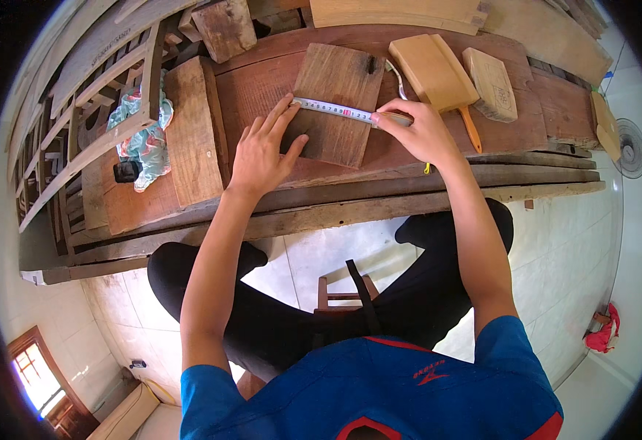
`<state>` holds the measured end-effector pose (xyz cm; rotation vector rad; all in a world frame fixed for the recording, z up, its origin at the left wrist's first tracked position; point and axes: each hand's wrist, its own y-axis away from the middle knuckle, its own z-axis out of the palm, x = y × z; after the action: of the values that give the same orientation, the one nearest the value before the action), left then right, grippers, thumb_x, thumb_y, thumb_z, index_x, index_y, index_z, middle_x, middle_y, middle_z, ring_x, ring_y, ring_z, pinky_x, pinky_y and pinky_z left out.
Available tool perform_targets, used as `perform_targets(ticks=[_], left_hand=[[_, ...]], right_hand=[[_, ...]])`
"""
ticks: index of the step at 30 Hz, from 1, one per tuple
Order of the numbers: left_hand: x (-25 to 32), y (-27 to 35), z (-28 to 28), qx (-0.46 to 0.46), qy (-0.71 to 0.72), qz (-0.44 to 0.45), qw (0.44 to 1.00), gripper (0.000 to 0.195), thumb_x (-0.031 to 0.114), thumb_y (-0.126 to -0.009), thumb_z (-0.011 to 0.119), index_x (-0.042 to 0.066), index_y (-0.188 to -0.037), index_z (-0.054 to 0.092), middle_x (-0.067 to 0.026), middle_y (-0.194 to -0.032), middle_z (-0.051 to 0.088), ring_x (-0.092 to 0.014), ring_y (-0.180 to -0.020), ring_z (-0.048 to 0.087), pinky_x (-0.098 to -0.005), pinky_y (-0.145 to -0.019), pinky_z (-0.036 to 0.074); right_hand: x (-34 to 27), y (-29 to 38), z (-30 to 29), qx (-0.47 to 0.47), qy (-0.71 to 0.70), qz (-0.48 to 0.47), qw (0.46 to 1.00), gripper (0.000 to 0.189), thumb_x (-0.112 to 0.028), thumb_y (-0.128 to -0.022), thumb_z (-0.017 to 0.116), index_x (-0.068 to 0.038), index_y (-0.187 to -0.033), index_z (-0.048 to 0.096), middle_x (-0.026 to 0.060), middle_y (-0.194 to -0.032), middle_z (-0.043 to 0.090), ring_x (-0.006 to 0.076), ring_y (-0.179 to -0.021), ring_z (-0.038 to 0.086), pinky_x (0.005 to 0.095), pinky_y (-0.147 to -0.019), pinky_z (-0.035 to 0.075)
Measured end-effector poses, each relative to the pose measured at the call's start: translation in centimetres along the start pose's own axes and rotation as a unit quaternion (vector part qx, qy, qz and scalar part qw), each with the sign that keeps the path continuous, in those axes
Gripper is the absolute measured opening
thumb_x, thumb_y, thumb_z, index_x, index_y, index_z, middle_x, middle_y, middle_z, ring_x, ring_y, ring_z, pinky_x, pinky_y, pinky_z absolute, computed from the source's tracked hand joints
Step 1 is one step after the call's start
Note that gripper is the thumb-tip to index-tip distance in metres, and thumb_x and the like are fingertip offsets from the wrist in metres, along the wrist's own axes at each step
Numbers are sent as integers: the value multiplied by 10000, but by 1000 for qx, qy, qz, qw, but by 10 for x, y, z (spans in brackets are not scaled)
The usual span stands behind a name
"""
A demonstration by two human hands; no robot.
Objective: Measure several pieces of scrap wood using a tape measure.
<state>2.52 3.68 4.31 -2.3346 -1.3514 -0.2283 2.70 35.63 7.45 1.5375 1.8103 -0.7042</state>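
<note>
A wooden board (334, 135) with a dark knot hole lies on the reddish wood workbench top. Across its width stretches the white blade of a tape measure (332, 108). The fingertips of my left hand (264, 144) press the tape's end at the board's left edge, with the thumb over the board. At the right edge, my right hand (418, 131) grips the tape between thumb and fingers; its case is mostly hidden under that hand. Just beyond my right hand is a tan wooden block (428, 69), and an orange handle (470, 130) sticks out beneath it.
A smaller wood block (491, 85) bearing marks lies at the right. To the left are a thick plank (193, 132), a patterned cloth (142, 137), a small black object (126, 171) and a slatted wooden frame (147, 77). A rough block (224, 30) stands behind.
</note>
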Motion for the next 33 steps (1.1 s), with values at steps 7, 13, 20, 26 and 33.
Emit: perform_targets(ticks=[7,13,20,26,33], left_hand=[[4,2,-2,-21,31,-21,999,626,336,-1021,679,113,-1580,504,-64,-1681,461,-402,-1287,606,-483,-1130,485],[10,8,0,-1,46,-14,999,596,347,-1041,661,93,-1564,528,-115,-1738,356,-411,-1276,582,-494,-1150,460],[9,10,-3,11,75,-27,997,522,293,-1042,670,64,-1504,585,-153,-1748,317,-414,-1471,482,-506,-1198,420],[0,7,-2,53,130,-63,988,436,148,-1036,660,67,-1462,611,-174,-1693,413,-401,-1488,489,-477,-1209,423],[-4,9,0,84,132,-53,986,465,175,-988,713,72,-1426,593,-179,-1658,452,-462,-1377,552,-508,-1143,472]], right_hand=[[4,1,3,5,-17,-14,1000,436,-483,-963,773,-57,-1051,804,140,-862,755,236,-703,666,370,-674,491],[-3,5,5,14,3,-35,999,394,-452,-965,772,-68,-1055,753,141,-961,779,312,-814,719,409,-730,529],[0,5,11,36,51,-29,998,363,-448,-958,762,-98,-1049,729,158,-982,775,382,-880,732,450,-753,545],[-8,6,9,34,53,-33,997,392,-460,-948,772,-82,-1041,724,155,-977,773,385,-896,737,451,-760,551],[-11,10,10,46,49,-63,996,368,-439,-954,776,-90,-1061,727,135,-989,781,374,-916,747,429,-783,566]])
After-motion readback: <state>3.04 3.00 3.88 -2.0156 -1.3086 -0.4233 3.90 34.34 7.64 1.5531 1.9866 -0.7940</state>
